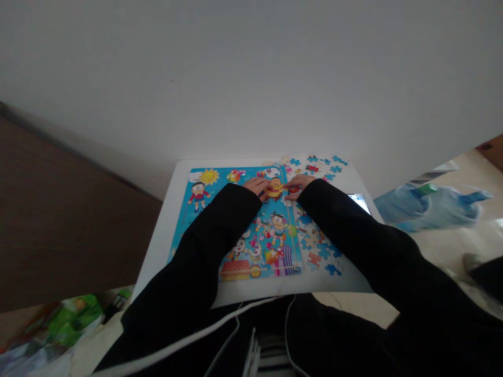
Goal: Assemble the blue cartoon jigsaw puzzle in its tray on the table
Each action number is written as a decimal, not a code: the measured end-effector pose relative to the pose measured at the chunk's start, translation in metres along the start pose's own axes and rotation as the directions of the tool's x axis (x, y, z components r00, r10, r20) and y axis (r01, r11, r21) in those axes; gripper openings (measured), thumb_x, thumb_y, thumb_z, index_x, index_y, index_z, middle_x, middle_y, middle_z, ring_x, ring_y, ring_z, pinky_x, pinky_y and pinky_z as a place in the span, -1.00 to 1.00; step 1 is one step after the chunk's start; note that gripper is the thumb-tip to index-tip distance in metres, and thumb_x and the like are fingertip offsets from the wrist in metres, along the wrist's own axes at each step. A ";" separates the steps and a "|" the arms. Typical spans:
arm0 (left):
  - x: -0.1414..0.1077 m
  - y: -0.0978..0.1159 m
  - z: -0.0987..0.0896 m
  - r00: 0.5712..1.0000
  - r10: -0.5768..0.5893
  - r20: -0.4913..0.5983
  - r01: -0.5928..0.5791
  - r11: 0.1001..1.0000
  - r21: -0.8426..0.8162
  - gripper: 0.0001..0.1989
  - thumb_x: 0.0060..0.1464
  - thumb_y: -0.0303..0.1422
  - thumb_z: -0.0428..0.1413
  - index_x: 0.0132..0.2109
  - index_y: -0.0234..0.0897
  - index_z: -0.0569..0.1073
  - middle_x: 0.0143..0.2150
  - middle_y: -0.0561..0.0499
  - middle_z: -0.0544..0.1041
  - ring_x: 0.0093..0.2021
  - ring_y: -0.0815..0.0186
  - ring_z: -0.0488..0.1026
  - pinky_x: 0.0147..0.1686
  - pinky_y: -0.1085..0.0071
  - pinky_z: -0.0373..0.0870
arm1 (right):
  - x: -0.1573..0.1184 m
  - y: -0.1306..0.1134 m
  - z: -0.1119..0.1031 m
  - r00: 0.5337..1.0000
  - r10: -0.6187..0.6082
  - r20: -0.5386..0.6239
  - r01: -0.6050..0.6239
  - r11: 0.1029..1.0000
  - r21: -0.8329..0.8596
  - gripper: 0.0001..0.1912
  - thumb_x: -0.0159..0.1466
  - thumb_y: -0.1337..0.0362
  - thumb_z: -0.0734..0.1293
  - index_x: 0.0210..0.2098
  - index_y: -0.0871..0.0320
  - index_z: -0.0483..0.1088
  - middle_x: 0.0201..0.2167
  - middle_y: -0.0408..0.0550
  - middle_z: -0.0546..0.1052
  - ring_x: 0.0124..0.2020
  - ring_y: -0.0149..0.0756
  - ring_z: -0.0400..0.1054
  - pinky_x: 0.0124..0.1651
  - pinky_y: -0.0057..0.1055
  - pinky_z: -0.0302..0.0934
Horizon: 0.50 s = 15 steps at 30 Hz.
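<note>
Nearest: 1 white cable runs across the lap, well below the fingers. 2 black sleeves reach forward over a white counter, angled inward so that both hands converge on 1 spot.

Left hand and right hand sit on the far part of a cartoon jigsaw board, 1 on each side of a yellow-clad figure. Left fingers and right fingers lie low and extended, not clenched. Closing on the figure from both sides, they appear to steady it or press it flat. Cannot tell whether either set grasps a piece.

1 board lies under the fingers. Right of the right fingers, loose blue pieces lie beside the board, apparently kept within reach, with 1 orange piece among them; too many to count. More pieces lie beyond the fingers at the far counter edge. Farther right: 1 lit phone. Beyond it, 2 plastic-wrapped water bottles.
</note>
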State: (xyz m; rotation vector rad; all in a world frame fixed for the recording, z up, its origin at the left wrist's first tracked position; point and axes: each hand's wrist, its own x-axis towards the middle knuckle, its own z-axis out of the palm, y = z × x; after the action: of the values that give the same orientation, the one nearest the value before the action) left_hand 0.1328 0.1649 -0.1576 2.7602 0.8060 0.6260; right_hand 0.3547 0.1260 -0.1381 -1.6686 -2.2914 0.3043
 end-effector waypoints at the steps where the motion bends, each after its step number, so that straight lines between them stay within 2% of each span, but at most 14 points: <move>1: 0.000 0.000 0.000 1.000 -0.003 0.002 0.003 1.000 0.003 -0.76 0.11 -0.41 -0.07 -0.13 -0.35 0.42 0.00 -0.09 0.44 0.01 0.23 0.33 0.04 0.32 0.26 | -0.001 0.000 0.000 1.000 -0.006 0.006 0.006 1.000 0.005 -0.63 -0.04 0.17 0.45 -0.21 0.08 0.51 -0.34 -0.06 0.54 -0.33 -0.32 0.40 -0.21 -0.42 0.27; 11: 0.001 0.002 -0.003 0.999 -0.032 0.033 0.032 0.999 0.007 -0.77 0.10 -0.43 -0.05 -0.12 -0.33 0.41 0.01 -0.08 0.43 0.03 0.23 0.31 0.04 0.29 0.25 | 0.001 0.004 0.007 0.994 -0.044 0.096 0.041 0.999 0.029 -0.66 0.01 0.18 0.43 -0.21 0.09 0.51 -0.37 -0.08 0.52 -0.39 -0.39 0.36 -0.27 -0.46 0.24; 15: 0.002 0.003 0.000 0.999 -0.031 0.044 0.030 0.999 0.024 -0.78 0.12 -0.37 -0.02 -0.12 -0.32 0.42 0.00 -0.09 0.43 0.03 0.23 0.32 0.05 0.28 0.24 | 0.003 -0.003 0.006 0.996 -0.046 0.074 0.045 0.999 0.013 -0.72 0.02 0.20 0.42 -0.25 0.10 0.52 -0.35 -0.04 0.52 -0.36 -0.35 0.37 -0.23 -0.43 0.26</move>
State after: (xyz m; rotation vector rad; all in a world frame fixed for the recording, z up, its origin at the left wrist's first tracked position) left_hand 0.1353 0.1630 -0.1556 2.7668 0.8494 0.5513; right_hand 0.3490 0.1283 -0.1428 -1.6234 -2.3728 0.3741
